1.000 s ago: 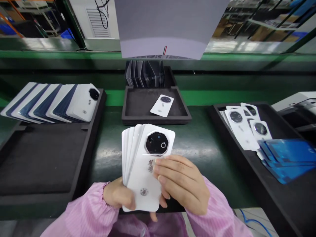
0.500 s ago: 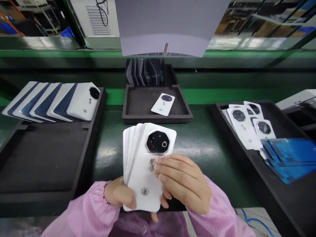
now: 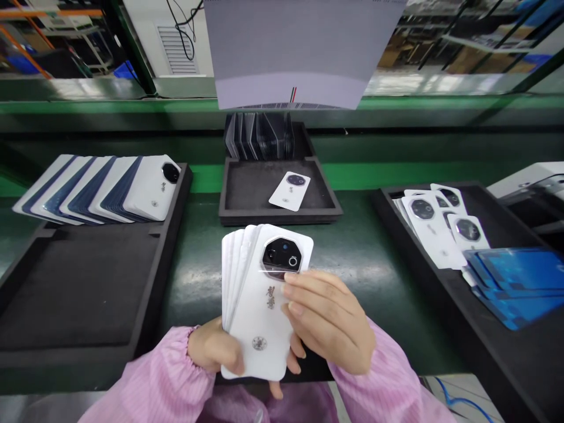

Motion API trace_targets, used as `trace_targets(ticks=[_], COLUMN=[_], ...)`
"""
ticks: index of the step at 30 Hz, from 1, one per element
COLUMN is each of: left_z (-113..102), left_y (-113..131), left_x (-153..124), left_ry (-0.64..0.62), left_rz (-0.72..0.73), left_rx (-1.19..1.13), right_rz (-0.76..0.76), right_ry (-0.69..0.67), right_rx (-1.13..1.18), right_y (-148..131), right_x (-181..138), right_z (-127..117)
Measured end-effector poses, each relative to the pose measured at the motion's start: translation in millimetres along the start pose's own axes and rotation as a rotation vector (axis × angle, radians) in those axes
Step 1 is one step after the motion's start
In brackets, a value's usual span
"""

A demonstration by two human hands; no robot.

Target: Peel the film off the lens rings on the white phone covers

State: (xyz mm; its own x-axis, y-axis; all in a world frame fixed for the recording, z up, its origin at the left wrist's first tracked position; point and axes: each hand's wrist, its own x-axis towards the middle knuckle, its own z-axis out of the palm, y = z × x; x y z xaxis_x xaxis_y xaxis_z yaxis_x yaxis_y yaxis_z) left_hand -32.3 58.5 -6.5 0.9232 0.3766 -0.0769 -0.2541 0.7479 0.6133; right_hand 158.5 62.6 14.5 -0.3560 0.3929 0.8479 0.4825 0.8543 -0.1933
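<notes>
A fanned stack of white phone back covers [image 3: 258,305] with dark octagonal camera windows stands upright in front of me, above the green conveyor belt [image 3: 352,258]. My left hand [image 3: 215,352] grips the stack from below and the left. My right hand [image 3: 326,323] is curled over the top cover's right side, its fingertips resting just under the camera window. Both arms wear pink sleeves.
A black foam tray [image 3: 70,294] at the left carries a leaning row of white covers [image 3: 106,188]. A smaller tray [image 3: 247,194] ahead holds one cover [image 3: 289,191] and upright dark parts. The right tray [image 3: 497,352] holds more covers [image 3: 434,223] and blue films [image 3: 515,282].
My right fingertips have crept up slightly toward the camera window. The view has tilted a little; the stack stays in both hands.
</notes>
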Motion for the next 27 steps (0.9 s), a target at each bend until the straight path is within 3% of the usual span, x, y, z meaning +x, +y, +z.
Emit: trace_targets(ticks=[4,9,13,15,19,21,23,24,27], left_z=[-1.9,-6.1,-2.0,1.2,5.2,6.2,7.5,8.3,10.3], left_y=[0.2,0.4,2.1,2.6,5.2,9.8,17.0,21.0,30.5], left_x=[-2.9,-7.2,-3.0,-0.3,1.2,-1.0,-4.7,-6.6,-10.7], left_ry=[0.037,0.106,0.116,0.109,0.065,0.060,0.082,0.100,0.140], left_rz=[-0.027,-0.184,-0.158,-0.132,-0.021,0.042,0.124,0.176,0.299], left_rx=[-0.063,0.141,0.108,0.088,-0.019,-0.037,-0.027,-0.017,0.007], right_rz=[0.327,0.822,0.889,0.945,0.974,0.945,1.022,1.081,1.107], right_ry=[-0.034,-0.104,0.001,0.182,0.972,1.171,1.077,0.915,0.137], right_rx=[-0.049,0.259,0.383,0.342,0.418,0.533,0.573,0.562,0.406], right_y=[5.1,17.3,25.7,33.5,63.3,79.5,88.6,89.2,76.7], right_x=[-3.5,-8.2,-5.9,-6.7,-17.7,-25.0,-30.2,-31.5,-29.7], right_z=[3.4,5.7,2.5,-3.4,-29.1,-41.3,-43.8,-40.0,-10.1])
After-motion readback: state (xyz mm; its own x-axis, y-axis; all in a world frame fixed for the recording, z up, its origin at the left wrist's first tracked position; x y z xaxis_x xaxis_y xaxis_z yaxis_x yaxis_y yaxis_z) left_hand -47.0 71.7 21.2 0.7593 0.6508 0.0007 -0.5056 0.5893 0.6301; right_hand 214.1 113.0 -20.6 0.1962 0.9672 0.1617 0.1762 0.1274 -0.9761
